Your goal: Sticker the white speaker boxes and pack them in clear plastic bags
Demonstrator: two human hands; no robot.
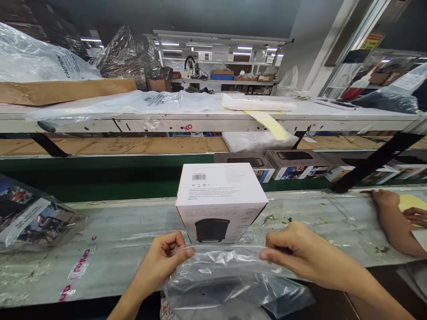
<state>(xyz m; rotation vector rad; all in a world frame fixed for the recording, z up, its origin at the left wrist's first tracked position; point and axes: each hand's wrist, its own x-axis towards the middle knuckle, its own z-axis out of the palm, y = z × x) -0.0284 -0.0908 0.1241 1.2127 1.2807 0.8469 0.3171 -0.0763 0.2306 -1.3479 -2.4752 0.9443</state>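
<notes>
A clear plastic bag is stretched between my two hands, its upper edge running just in front of a white printed box. My left hand pinches one side of that edge. On the other side, my right hand pinches it between thumb and curled fingers. The box stands on the worktable, with a barcode and small print on its top and a picture of a dark device on the side facing me. Below the edge, the bag hangs down over the table's front.
A bagged printed box lies at the left. Several boxes stand in a row behind the worktable. Another person's hands are at the far right. Above, a shelf carries plastic sheets and a yellow strip.
</notes>
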